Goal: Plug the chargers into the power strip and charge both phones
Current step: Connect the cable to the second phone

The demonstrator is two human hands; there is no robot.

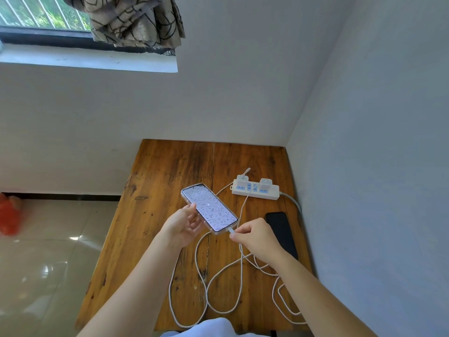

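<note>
My left hand (pixel 183 224) holds a phone in a clear case (pixel 209 208) above the wooden table, its screen lit. My right hand (pixel 255 235) pinches the white cable plug (pixel 231 230) at the phone's bottom edge; the plug sits at the port. A white power strip (pixel 255 190) lies near the back right of the table with two white chargers in it, the left charger (pixel 242 181) and the right charger (pixel 264 184). A second phone (pixel 281 233), dark-screened, lies flat to the right of my right hand.
White cables (pixel 213 283) loop loosely over the front of the wooden table (pixel 155 215). The table stands in a corner, with walls behind and to the right. Tiled floor and a red object (pixel 9 217) are to the left.
</note>
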